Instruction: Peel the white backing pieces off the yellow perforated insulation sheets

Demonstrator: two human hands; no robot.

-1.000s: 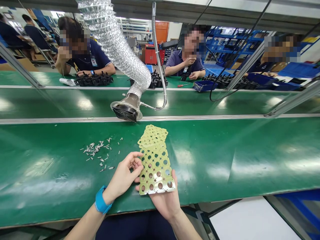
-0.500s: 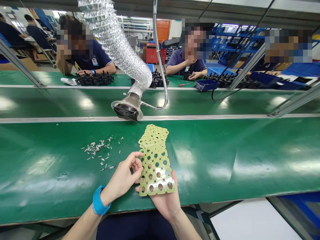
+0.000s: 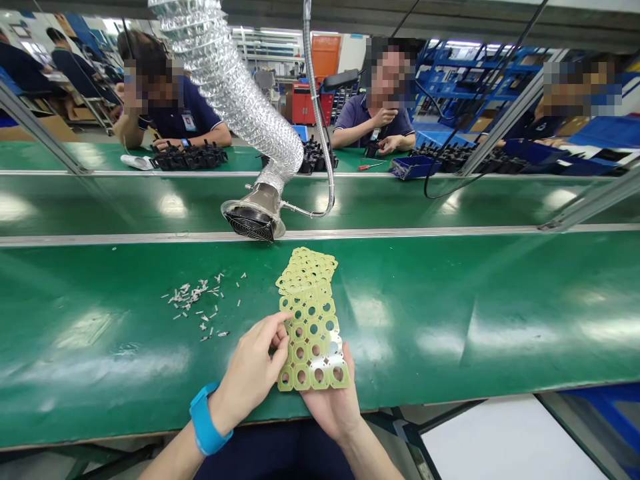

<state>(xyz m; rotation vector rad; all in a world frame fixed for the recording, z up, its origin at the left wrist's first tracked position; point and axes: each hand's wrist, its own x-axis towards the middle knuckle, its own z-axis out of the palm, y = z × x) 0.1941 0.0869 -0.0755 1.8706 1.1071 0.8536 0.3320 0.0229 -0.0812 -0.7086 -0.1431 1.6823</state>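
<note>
The perforated panel (image 3: pixel 309 364) lies over the counter's (image 3: pixel 425 300) near edge, in the right hand's (image 3: pixel 331 408) cupped fingers. The left hand's (image 3: pixel 254 368) half-curled fingers meet its left side; grip unclear. Pale bits (image 3: pixel 186 297) lie loose; what remains undone cannot be told.

Scattered small pieces (image 3: pixel 190 295) lie on the counter (image 3: pixel 425 320), left of the perforated sheets (image 3: pixel 311 333).

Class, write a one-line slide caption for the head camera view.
Left hand at its edge, right hand beneath: a perforated yellow-green panel above a green workbench.
</note>
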